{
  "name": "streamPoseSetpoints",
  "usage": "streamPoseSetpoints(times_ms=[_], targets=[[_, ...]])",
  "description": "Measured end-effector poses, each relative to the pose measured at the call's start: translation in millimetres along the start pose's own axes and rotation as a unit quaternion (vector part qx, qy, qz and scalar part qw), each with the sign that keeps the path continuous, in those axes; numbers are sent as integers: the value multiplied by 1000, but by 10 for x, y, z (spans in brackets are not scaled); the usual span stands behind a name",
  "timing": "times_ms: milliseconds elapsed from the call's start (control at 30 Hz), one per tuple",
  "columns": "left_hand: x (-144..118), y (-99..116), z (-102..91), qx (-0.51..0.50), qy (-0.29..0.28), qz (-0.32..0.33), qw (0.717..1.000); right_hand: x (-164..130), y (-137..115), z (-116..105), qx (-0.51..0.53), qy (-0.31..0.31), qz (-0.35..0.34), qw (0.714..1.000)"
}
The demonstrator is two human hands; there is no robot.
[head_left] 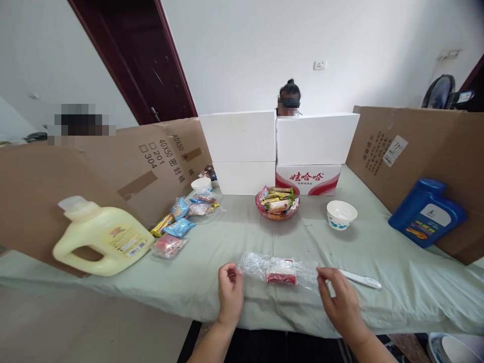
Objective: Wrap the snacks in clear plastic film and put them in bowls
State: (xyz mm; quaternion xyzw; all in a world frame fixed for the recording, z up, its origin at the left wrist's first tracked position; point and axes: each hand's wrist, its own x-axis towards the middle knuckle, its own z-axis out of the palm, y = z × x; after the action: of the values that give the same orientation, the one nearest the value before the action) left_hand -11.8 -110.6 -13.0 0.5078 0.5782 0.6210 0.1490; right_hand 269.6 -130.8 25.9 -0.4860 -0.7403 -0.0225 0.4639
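A sheet of clear bubble wrap (pixel 255 266) lies on the cloth in front of me, with a small red and white packet (pixel 282 277) in its middle. My left hand (pixel 230 292) has thumb and fingers pinched at the wrap's left edge. On the other side, my right hand (pixel 340 297) pinches the right edge of the wrap. What the packet contains does not show. Just beyond my right hand lies a white plastic handle (pixel 363 279); its far end is hidden behind the hand and wrap.
Behind the wrap stand a glass bowl (pixel 278 216) of wrapped snacks and a white bowl (pixel 341 214). Bagged snacks (pixel 179 227) and a yellow jug (pixel 102 239) are left; a blue bottle (pixel 427 214) is right. Boxes (pixel 242 138) line the back, with a person (pixel 290 98) behind.
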Motion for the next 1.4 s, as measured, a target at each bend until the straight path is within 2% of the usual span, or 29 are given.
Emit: streamPoseSetpoints(times_ms=[33, 100, 167, 200, 233, 367, 567, 700, 767, 833, 900, 967, 1033, 1100, 1167, 1267, 1400], targets=[[-45, 51, -38, 21, -22, 66, 997, 8, -102, 23, 21, -36, -34, 999], [-124, 180, -56, 51, -153, 196, 967, 27, -257, 102, 43, -117, -94, 988], [-160, 296, -16, 83, -291, 269, 914, 56, -308, 200, 33, -168, -113, 979], [-157, 335, 15, 102, -323, 281, 898, 73, -291, 246, 22, -176, -106, 978], [-140, 359, 49, 122, -326, 282, 894, 90, -251, 286, 12, -176, -95, 980], [14, 344, 177, 163, -286, 260, 908, 131, 12, 410, -34, -170, -65, 983], [267, 309, 449, 192, -382, 265, 864, 203, 209, 605, -159, -200, 2, 967], [379, 327, 564, 252, -364, 237, 865, 325, 240, 584, -133, -241, 11, 961], [392, 377, 496, 255, -358, 236, 867, 371, 287, 521, -111, -249, 6, 962], [366, 459, 334, 229, -389, 248, 857, 394, 349, 453, -103, -252, 4, 962], [309, 560, 127, 199, -461, 260, 825, 406, 395, 401, -101, -251, 2, 963], [248, 663, -34, 197, -535, 261, 780, 433, 387, 375, -95, -243, -2, 965], [214, 755, -65, 218, -561, 251, 758, 491, 310, 383, -76, -228, -12, 971], [222, 822, 52, 232, -544, 250, 766, 576, 188, 418, -56, -243, -18, 968], [264, 850, 258, 236, -516, 268, 779, 657, 73, 462, -66, -302, -13, 951], [341, 801, 529, 274, -486, 291, 777, 700, 15, 485, -114, -372, 5, 921], [374, 644, 591, 344, -489, 240, 765, 609, 91, 374, -175, -391, 36, 903]])
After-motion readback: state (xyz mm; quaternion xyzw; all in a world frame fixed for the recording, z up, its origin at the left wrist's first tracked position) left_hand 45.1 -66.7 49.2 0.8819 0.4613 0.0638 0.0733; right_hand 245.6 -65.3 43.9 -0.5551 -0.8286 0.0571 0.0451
